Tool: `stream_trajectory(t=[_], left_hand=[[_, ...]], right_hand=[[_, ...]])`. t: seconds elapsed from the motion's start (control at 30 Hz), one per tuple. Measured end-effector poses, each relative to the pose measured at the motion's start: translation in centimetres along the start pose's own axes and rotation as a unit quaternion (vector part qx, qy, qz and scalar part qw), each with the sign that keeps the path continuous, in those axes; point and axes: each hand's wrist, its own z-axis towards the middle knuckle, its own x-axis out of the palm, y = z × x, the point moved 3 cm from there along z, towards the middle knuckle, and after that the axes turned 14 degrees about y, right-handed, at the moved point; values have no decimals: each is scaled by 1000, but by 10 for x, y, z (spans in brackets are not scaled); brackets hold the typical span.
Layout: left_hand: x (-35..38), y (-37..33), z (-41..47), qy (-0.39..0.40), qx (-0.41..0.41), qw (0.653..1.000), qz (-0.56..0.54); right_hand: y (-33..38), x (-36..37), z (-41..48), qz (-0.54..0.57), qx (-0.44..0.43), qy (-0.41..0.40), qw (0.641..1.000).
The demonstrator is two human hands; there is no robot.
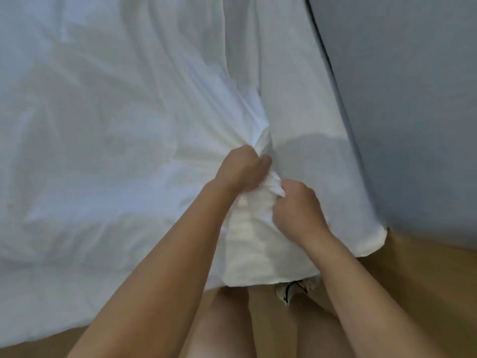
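At the bottom of the frame, over the tan wooden floor (418,285), one pale shoe with dark markings (290,289) showed just below the hanging edge of the bedding. Two bare forearms rose from the lower edge, the left from the lower left and the right from the lower right, converging toward the centre. The right hand (296,205) sat lower, just right of centre, with its fingers curled tight round a bunched fold of the rumpled white cloth bed cover (103,151). The left hand (241,169) lay slightly higher and to the left, knuckles up, clenching the same gathered ridge. The two fists were close together, with only the pinched fabric between them. The one cover spread from the centre across the whole left and upper frame. A single flatter cream-white sheet (304,99) ran up the right of centre. Beyond it, one grey-blue wall (413,99) filled the upper right.
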Motion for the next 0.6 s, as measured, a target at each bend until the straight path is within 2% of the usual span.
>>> stream_trajectory(t=[0.1, 0.17, 0.27, 0.37, 0.47, 0.53, 0.6], left_hand=[[51, -99, -35, -16, 147, 989, -7], [106, -150, -45, 29, 180, 983, 8], [183, -156, -28, 126, 134, 982, 45], [241, -111, -2, 170, 52, 980, 93], [273, -84, 21, 159, -10, 980, 117], [278, -79, 32, 126, -19, 986, 108], [280, -76, 34, 120, -18, 986, 116]], right_hand=[[-50, -83, -85, 63, -25, -122, 990], [-99, -119, -123, 76, 15, -170, 982], [-174, -114, -129, 50, 94, -170, 980], [-240, -62, -101, 105, 212, -77, 969], [-270, -34, -82, 166, 251, -81, 950], [-275, -31, -73, 189, 241, -95, 947], [-273, -29, -69, 175, 239, -64, 953]])
